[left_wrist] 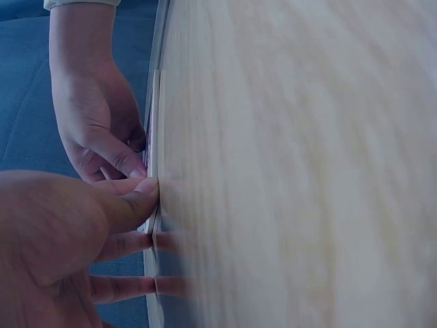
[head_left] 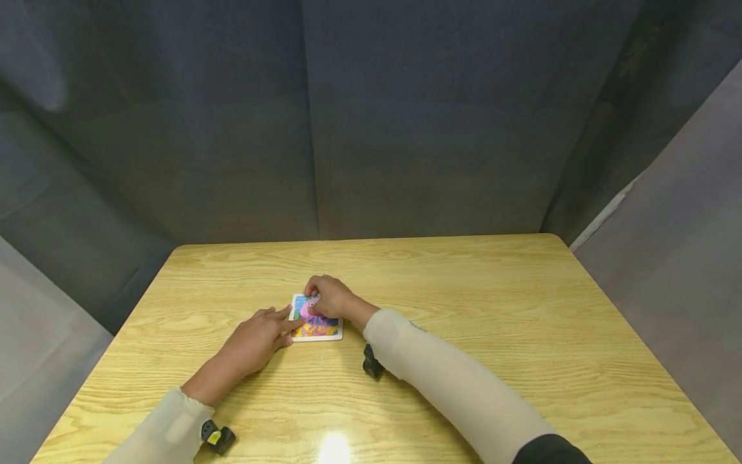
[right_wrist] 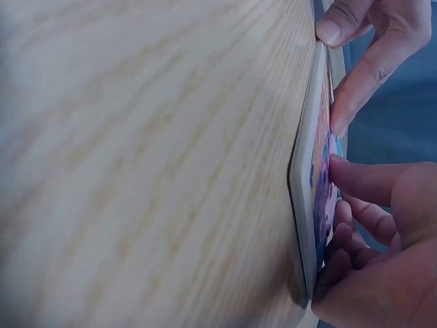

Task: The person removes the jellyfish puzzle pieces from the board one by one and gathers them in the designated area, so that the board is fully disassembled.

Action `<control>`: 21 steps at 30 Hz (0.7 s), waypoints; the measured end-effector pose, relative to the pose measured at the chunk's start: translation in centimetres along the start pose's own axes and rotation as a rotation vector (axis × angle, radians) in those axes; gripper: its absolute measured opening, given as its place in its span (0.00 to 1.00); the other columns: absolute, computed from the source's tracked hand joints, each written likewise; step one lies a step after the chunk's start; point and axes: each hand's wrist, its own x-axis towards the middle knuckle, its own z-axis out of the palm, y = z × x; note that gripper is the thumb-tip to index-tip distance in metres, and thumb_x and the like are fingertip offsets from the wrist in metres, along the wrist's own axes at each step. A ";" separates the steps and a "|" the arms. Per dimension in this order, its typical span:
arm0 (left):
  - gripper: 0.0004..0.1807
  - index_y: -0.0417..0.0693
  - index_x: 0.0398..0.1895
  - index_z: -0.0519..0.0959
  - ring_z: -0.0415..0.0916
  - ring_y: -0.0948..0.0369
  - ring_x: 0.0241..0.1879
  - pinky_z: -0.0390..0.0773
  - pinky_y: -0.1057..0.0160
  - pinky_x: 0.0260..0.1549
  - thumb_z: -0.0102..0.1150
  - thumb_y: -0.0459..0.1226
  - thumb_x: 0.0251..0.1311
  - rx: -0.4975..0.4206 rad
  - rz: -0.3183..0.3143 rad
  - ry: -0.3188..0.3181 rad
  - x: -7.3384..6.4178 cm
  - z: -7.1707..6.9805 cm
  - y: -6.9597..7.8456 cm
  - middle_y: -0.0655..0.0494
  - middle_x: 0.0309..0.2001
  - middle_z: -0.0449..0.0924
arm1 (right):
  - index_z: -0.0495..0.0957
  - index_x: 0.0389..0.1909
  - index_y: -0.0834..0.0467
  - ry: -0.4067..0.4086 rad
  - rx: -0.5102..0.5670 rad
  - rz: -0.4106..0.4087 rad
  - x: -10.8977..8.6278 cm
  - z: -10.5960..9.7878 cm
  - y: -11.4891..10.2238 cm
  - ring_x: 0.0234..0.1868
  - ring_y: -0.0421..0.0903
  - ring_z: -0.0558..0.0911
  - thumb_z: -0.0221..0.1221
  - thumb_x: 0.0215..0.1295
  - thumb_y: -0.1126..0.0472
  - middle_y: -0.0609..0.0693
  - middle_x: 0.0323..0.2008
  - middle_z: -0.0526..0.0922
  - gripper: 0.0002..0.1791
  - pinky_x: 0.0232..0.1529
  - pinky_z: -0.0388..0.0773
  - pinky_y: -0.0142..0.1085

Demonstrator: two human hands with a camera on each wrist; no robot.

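Dark curtains (head_left: 417, 129) stand behind the wooden tabletop (head_left: 464, 290), where the left hand (head_left: 255, 338) lays outstretched fingers on a white-edged picture board (head_left: 317, 330). The right hand (head_left: 334, 298), thumb on the picture, hides its upper right; whether it pinches anything cannot be told.

No text, label, brand, number or sign can be read in any of the three views. The yellow patch (head_left: 214, 437) on the black wrist device (head_left: 225, 442) by the left sleeve (head_left: 165, 430) is too small to make out; the picture board (head_left: 317, 330) shows no legible lettering.
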 end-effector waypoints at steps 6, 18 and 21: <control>0.25 0.53 0.70 0.77 0.70 0.32 0.66 0.75 0.33 0.58 0.64 0.41 0.70 -0.010 0.003 0.001 -0.1 0.1 -0.1 0.39 0.74 0.66 | 0.81 0.51 0.55 -0.004 -0.009 0.003 0.0 0.1 0.0 0.46 0.43 0.74 0.69 0.66 0.65 0.48 0.47 0.79 0.14 0.54 0.76 0.37; 0.25 0.54 0.70 0.77 0.70 0.32 0.66 0.75 0.32 0.58 0.64 0.42 0.70 -0.004 0.002 0.000 -0.1 0.2 -0.1 0.40 0.74 0.67 | 0.85 0.47 0.54 0.052 -0.011 -0.002 0.2 0.4 0.2 0.46 0.42 0.77 0.64 0.69 0.67 0.46 0.44 0.82 0.09 0.55 0.76 0.38; 0.25 0.54 0.70 0.77 0.70 0.32 0.66 0.76 0.33 0.57 0.64 0.42 0.70 0.000 0.001 0.003 -0.1 0.2 -0.1 0.40 0.74 0.67 | 0.85 0.46 0.54 0.061 -0.024 -0.009 0.1 0.4 0.1 0.45 0.42 0.77 0.65 0.68 0.68 0.46 0.43 0.82 0.09 0.56 0.76 0.39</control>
